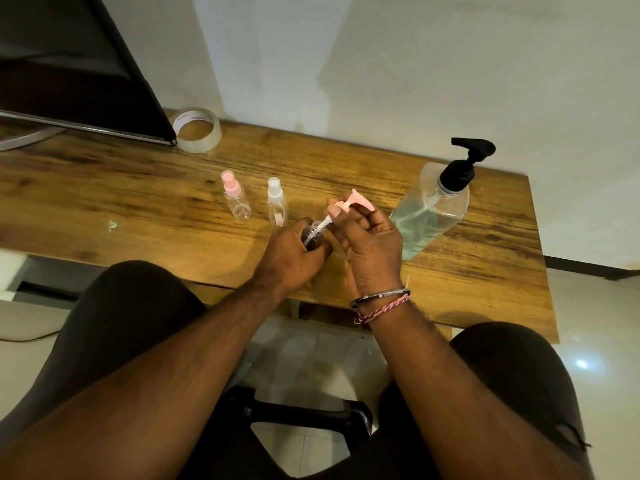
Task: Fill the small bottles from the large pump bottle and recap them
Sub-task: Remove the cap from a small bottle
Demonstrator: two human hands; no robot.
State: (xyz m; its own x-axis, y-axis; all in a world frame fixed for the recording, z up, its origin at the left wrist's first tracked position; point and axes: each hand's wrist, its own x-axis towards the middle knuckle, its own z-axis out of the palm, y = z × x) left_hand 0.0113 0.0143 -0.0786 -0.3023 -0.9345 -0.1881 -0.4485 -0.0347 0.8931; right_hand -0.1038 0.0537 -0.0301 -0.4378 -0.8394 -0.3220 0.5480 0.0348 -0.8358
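My left hand point(289, 256) is wrapped around a small clear bottle point(316, 227), mostly hidden by the fingers. My right hand point(369, 240) pinches a pink pump cap point(353, 202) whose white stem and dip tube slant down into the bottle's neck. Two more small clear bottles stand capped behind: one with a pink spray top point(235, 197), one with a white spray top point(277, 202). The large clear pump bottle point(429, 213) with a black pump head stands to the right, holding clear liquid.
The wooden table point(138, 188) ends against a white wall. A roll of clear tape point(197, 129) lies at the back, beside a dark screen point(69, 64) on the left. My knees and a chair base sit below the table's front edge.
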